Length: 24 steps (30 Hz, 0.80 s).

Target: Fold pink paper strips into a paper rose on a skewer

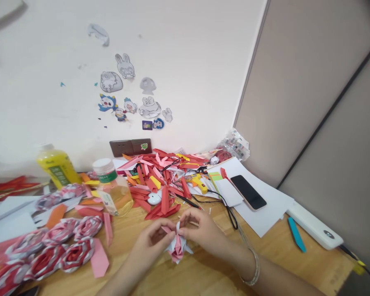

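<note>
Between my two hands, just above the wooden table (pixel 160 279), is a folded paper flower (pixel 176 248) in pink and white. My left hand (pixel 156 238) grips its left side, with thumb and fingers closed on a pink fold. On the upper right, my right hand (pixel 200 228) pinches a white strip of the flower between thumb and fingertips. Finished-looking rolled paper flowers, such as a red and white one (pixel 77 254), lie in rows to the left. Beside them rests a pink folded paper piece (pixel 99 258).
A heap of red and pink folded strips (pixel 165 201) lies ahead, with a yellow glue gun (pixel 200 183) at its right. Bottles of drink (pixel 123 197) and yellow juice (pixel 58 166) stand left. A phone (pixel 248 192), white sheets (pixel 260 224), a blue strip (pixel 296 234) and a white device (pixel 314 227) lie right.
</note>
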{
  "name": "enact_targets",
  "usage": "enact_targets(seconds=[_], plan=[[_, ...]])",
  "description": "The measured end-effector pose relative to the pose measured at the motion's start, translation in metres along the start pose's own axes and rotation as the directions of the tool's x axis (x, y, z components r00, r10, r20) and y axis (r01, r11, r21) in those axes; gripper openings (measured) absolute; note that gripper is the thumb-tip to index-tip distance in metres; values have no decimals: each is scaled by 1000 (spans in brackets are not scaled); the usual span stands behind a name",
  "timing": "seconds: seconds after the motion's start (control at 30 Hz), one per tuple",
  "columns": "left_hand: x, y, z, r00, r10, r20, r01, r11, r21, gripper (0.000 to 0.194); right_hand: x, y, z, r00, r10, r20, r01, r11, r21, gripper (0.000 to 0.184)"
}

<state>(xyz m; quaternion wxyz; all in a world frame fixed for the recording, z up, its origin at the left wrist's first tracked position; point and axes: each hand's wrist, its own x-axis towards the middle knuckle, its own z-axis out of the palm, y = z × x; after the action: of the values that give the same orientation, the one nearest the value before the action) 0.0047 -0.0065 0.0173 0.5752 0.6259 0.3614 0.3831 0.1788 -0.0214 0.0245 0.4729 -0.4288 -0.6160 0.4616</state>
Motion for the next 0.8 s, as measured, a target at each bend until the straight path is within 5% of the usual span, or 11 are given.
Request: enact_targets(seconds=[0.27, 0.8], plan=[[1, -4, 10, 984, 72, -163, -72, 997, 7, 25, -3, -9, 2, 992, -115, -57, 100, 972, -213, 8], [-3, 3, 9, 978, 90, -186, -71, 992, 108, 16, -2, -10, 1, 964, -266, -22, 251, 931, -264, 6]])
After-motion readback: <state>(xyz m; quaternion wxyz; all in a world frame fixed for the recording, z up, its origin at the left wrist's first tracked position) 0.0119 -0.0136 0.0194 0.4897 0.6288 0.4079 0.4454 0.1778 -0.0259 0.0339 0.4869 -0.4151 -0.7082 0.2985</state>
